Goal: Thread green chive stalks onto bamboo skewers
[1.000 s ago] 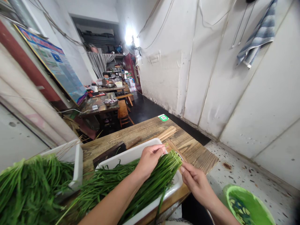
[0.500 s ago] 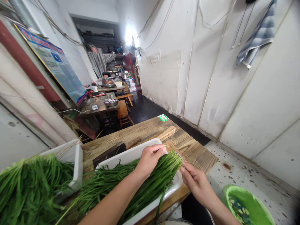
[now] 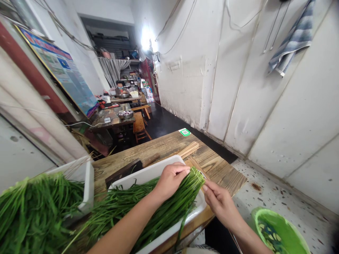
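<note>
Left hand (image 3: 171, 180) palm-down, forearm angled in from lower left, fingers curled over the chive bundle (image 3: 169, 206), pressing it near the cut ends. Bundle lies under that hand in the white tray (image 3: 148, 171). Right hand (image 3: 218, 201) just right of the cut ends, fingertips pinched at them, wrist low. Skewers (image 3: 189, 150) beyond both hands.

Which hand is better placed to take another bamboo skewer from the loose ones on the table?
Probably the right hand. It sits at the cut ends of the chives, on the side nearest the bamboo skewers on the wooden table. The left hand is pressed on the chive bundle over the white tray.
</note>
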`<state>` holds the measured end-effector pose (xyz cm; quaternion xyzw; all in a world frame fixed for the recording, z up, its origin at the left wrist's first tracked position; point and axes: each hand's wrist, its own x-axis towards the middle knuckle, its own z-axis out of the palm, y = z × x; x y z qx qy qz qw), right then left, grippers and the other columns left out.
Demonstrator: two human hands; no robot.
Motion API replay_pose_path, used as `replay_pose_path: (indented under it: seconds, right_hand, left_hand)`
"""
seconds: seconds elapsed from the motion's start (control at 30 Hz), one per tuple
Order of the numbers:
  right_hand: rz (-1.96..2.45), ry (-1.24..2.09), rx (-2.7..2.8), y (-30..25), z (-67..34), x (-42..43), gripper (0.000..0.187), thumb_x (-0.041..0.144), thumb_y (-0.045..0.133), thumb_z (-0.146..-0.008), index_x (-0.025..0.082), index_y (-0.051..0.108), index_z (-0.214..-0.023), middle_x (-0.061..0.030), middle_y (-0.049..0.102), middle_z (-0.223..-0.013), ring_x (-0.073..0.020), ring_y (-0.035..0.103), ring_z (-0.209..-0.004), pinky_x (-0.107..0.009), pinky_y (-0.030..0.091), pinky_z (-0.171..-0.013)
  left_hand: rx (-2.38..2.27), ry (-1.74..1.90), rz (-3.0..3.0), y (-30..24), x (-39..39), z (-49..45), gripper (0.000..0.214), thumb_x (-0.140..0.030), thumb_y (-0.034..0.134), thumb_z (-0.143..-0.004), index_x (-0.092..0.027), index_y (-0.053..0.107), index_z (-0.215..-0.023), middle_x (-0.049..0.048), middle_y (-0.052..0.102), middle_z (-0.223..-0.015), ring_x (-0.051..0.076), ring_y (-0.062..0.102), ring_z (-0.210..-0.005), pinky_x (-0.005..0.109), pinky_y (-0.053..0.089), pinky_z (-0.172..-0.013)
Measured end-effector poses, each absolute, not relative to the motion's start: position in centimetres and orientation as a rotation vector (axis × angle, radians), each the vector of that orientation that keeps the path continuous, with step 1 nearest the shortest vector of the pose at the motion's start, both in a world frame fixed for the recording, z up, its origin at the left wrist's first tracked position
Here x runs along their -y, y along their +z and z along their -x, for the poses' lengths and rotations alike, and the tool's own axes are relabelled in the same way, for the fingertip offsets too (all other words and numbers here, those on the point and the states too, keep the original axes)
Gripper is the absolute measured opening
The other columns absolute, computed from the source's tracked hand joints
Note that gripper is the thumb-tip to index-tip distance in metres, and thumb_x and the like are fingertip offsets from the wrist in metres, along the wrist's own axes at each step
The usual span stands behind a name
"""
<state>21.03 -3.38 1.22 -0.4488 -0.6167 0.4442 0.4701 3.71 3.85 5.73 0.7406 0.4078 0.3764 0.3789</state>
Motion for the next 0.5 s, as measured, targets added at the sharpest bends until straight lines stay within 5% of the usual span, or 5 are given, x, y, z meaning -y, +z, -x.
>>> replay_pose_path:
  seconds: [0.2,0.33,0.5]
  right_hand:
    - [1.102,0.977,1.582,0.7,-21.6,3.9,0.033,0.035,0.042,-0.094,0.014,0.060,-0.113,0.0027,0.034,-0.062,-0.0106,0.033,-0.054,-0.022,0.030,-0.048]
    - [1.105,0.985,1.594,0.2,-22.6,5.0,0.032,0.033,0.041,-0.095,0.014,0.060,-0.112,0.0035,0.033,-0.057,-0.0102,0.032,-0.049,-0.020,0.029,-0.043]
    - [1.114,0.958,1.621,-0.2,-23.0,5.5,0.030,0.032,0.042,-0.094,0.016,0.061,-0.111,0.0035,0.035,-0.058,-0.0092,0.030,-0.048,-0.019,0.027,-0.040]
  left_hand:
    - [-1.025,0.734,-1.987,5.2,-6.3,-1.0,0.031,-0.028,0.052,-0.079,-0.020,0.071,-0.102,0.0064,0.069,-0.108,0.021,0.061,-0.099,0.030,0.043,-0.091]
    - [-1.446,0.708,-2.058,2.8,-9.6,0.8,0.026,-0.027,0.055,-0.075,-0.019,0.074,-0.090,0.0086,0.072,-0.097,0.025,0.062,-0.096,0.033,0.042,-0.089]
    - [-1.624,0.117,-2.203,-0.8,-11.3,0.3,0.018,-0.022,0.057,-0.073,-0.017,0.074,-0.077,0.0112,0.072,-0.084,0.025,0.063,-0.089,0.029,0.041,-0.080]
